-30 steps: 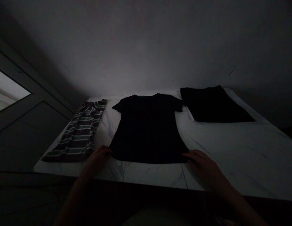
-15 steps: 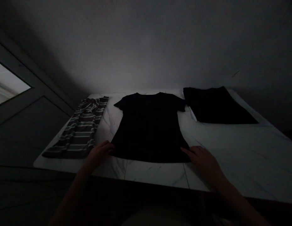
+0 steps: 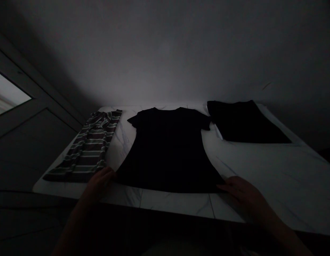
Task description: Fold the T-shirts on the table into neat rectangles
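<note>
A black short-sleeved T-shirt (image 3: 170, 149) lies spread on the marble-patterned table (image 3: 178, 202), its neckline toward the wall and its hem toward me. My left hand (image 3: 102, 177) pinches the hem's left corner. At the opposite corner, my right hand (image 3: 238, 188) grips the hem between thumb and fingers. The hem is stretched wide between both hands, so the shirt's sides flare outward. Dim light hides any detail on the dark fabric.
Striped folded clothing (image 3: 91, 149) rests left of the shirt. On the right lies a folded black garment (image 3: 247, 122) over something white. A pale wall (image 3: 165, 53) rises behind the table, and a door with a glass pane (image 3: 39, 106) stands at the left.
Both hands have moved apart and slightly toward me, holding the hem corners. The T-shirt's hem is now wider and nearer the table's front edge.
</note>
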The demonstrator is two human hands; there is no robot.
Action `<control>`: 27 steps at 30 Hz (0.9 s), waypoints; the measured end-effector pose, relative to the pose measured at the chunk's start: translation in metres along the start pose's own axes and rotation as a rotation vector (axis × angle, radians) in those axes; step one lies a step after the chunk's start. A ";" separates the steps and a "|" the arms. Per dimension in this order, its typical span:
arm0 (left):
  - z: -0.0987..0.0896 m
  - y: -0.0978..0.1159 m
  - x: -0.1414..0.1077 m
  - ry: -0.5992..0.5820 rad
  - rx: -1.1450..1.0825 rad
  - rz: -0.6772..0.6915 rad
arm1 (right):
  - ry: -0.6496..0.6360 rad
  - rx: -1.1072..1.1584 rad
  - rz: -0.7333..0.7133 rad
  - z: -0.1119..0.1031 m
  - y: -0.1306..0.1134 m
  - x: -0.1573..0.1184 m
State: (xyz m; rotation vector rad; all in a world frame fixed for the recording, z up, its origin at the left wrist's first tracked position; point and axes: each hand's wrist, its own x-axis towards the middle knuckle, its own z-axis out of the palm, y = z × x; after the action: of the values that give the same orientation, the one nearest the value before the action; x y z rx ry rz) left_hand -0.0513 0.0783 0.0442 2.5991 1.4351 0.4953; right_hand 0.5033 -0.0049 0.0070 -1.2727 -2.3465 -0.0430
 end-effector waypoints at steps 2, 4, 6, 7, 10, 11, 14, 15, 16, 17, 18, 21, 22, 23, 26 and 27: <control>-0.005 0.004 -0.001 -0.019 0.053 0.017 | 0.034 -0.016 -0.043 -0.003 -0.003 0.003; -0.013 0.011 0.002 -0.108 0.098 0.003 | 0.037 -0.028 -0.072 -0.008 -0.008 0.007; -0.023 0.022 0.012 -0.224 0.166 -0.048 | -0.020 -0.023 -0.082 -0.014 -0.014 0.013; -0.027 0.030 0.020 -0.274 0.214 -0.078 | -0.046 -0.018 -0.086 -0.017 -0.017 0.015; -0.032 0.067 0.056 -0.364 0.314 -0.059 | -0.077 -0.012 -0.105 -0.022 -0.022 0.021; -0.031 0.082 0.072 -0.368 0.303 0.004 | -0.099 -0.015 -0.100 -0.023 -0.022 0.024; -0.015 0.124 0.127 -0.341 0.159 0.259 | -0.267 -0.025 -0.011 -0.027 -0.020 0.044; -0.006 0.135 0.147 -0.337 0.129 0.324 | -0.334 -0.030 0.038 -0.029 -0.019 0.057; 0.005 0.144 0.168 -0.342 0.124 0.359 | -0.391 -0.038 0.095 -0.030 -0.019 0.076; 0.017 0.151 0.190 -0.346 0.139 0.350 | -0.425 -0.051 0.155 -0.029 -0.020 0.099; 0.029 0.156 0.211 -0.346 0.168 0.295 | -0.440 -0.062 0.214 -0.026 -0.021 0.127; 0.066 0.160 0.263 -0.266 0.232 0.068 | -0.322 -0.076 0.401 0.000 -0.027 0.219; 0.077 0.157 0.274 -0.218 0.243 0.011 | -0.270 -0.070 0.456 0.013 -0.027 0.245; 0.087 0.151 0.281 -0.165 0.251 -0.041 | -0.231 -0.074 0.522 0.028 -0.027 0.266; 0.105 0.117 0.281 -0.023 0.248 -0.205 | -0.192 -0.134 0.705 0.071 -0.015 0.287; 0.107 0.100 0.276 -0.003 0.244 -0.244 | -0.202 -0.155 0.731 0.082 -0.007 0.282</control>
State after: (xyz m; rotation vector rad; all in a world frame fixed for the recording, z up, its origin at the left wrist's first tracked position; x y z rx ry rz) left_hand 0.2018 0.2612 0.0316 2.5426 1.8858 0.3018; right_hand 0.3358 0.2320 0.0521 -2.2224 -1.9127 0.1467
